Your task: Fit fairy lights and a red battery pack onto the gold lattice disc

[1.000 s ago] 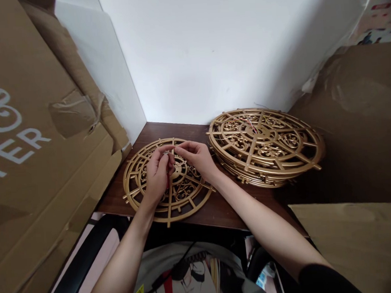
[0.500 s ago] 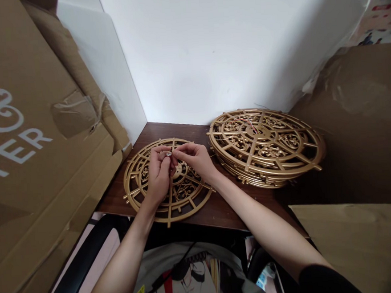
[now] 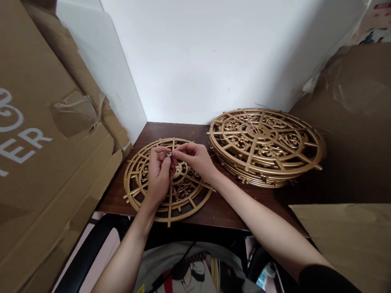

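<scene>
A gold openwork disc point(image 3: 141, 186) lies flat on the dark wooden table point(image 3: 220, 209), near its left front. Both hands hover over the disc's centre. My left hand point(image 3: 158, 176) is curled, thumb and forefinger pinching a small silvery part point(image 3: 168, 155). My right hand point(image 3: 196, 160) meets it from the right, its fingertips pinched at the same small part. What the part is cannot be made out. A thin red wire seems to run down beside my left palm.
A stack of several similar gold discs point(image 3: 265, 146) sits at the table's right back. Large cardboard boxes stand on the left point(image 3: 31, 153) and right point(image 3: 357, 121). A white wall point(image 3: 209, 52) closes the back. Flat cardboard point(image 3: 356, 238) lies at front right.
The two hands have drawn slightly closer together over the disc's centre, both now pinching at the small part. The discs have not moved.
</scene>
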Tool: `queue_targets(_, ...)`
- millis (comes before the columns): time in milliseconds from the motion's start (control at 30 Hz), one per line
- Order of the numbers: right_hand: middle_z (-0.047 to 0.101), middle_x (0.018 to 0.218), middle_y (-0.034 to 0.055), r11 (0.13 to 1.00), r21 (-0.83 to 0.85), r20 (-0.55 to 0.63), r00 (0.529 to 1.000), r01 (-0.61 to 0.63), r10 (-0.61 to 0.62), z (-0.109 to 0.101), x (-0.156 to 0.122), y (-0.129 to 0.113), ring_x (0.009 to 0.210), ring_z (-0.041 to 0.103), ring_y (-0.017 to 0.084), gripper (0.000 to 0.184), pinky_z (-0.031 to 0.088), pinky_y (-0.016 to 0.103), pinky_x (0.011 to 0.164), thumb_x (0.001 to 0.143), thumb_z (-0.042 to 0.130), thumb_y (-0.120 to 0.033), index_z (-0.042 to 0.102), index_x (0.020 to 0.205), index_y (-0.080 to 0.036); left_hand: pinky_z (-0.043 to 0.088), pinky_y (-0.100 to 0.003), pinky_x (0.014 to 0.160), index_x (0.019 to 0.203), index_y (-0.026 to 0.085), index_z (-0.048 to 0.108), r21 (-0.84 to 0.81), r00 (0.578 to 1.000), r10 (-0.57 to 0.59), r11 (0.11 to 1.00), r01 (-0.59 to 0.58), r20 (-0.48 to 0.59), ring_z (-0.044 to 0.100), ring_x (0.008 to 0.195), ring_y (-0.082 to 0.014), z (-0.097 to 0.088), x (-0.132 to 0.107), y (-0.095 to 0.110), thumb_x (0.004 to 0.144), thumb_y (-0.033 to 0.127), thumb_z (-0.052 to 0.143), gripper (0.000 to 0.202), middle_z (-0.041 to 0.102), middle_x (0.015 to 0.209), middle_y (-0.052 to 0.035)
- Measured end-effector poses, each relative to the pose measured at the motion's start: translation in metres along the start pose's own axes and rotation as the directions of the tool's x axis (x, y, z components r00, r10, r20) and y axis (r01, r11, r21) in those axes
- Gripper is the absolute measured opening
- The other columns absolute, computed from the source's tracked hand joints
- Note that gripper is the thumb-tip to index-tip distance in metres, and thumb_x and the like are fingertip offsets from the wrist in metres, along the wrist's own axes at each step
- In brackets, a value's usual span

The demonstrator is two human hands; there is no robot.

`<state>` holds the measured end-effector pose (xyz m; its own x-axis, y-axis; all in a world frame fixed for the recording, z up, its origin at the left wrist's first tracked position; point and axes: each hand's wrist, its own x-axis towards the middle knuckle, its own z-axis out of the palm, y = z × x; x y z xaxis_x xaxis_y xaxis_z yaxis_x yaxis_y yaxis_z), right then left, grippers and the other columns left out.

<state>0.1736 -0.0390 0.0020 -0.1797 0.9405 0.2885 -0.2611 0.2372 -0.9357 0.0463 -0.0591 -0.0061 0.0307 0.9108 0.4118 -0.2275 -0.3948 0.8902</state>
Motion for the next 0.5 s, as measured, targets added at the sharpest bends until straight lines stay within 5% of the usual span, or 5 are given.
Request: queue_targets(500,0.065,0.061,-0.0006,1.0,-0.007,0.007,1.0,0.014,-0.014,0.0001,-0.0003,0.0004,0.059,0.06,0.013,0.031,0.049,0.028,0.061,0.068,0.077,-0.047,0.067,0.072,-0.018,0.039,-0.017,0.044,0.091,0.021,0.049,0.028,1.0,0.007,1.0,-0.006,-0.006,0.049,0.048,-0.0074,0.0001,-0.0008,0.0021,0.083,0.024,0.056,0.011,0.055,0.064,0.0051)
